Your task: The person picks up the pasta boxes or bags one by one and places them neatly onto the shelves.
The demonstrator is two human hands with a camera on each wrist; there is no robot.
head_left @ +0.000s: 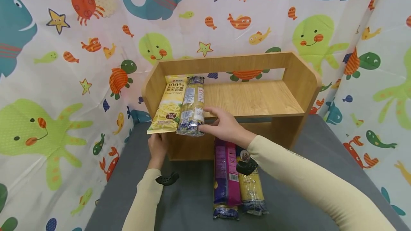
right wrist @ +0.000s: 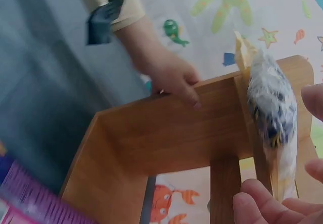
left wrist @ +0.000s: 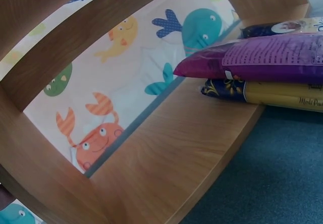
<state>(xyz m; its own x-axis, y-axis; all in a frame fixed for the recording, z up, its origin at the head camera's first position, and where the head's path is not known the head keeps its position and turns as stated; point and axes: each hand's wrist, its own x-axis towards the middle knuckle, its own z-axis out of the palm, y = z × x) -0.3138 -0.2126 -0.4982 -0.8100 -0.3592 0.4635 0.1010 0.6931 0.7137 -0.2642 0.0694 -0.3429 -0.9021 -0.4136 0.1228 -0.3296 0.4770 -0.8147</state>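
On the upper board of a wooden shelf (head_left: 253, 97) a yellow pasta pack (head_left: 168, 106) and a clear spaghetti pack (head_left: 192, 106) lie side by side at the left end, their near ends jutting past the front edge. My right hand (head_left: 226, 126) is at the right side of the spaghetti pack, with its thumb close to the near end. Its fingers are spread and relaxed in the right wrist view, beside the crinkled wrapper (right wrist: 272, 103). Below the yellow pack, my left hand (right wrist: 169, 75) grips the edge of the shelf's left side panel.
A purple pasta pack (head_left: 226, 174) lies over a spaghetti pack (head_left: 226, 212) in front of the shelf, alongside another yellow spaghetti pack (head_left: 252, 191). Their far ends reach onto the lower board (left wrist: 166, 148). A sea-animal patterned curtain (head_left: 106, 45) hangs behind the grey table (head_left: 189, 191).
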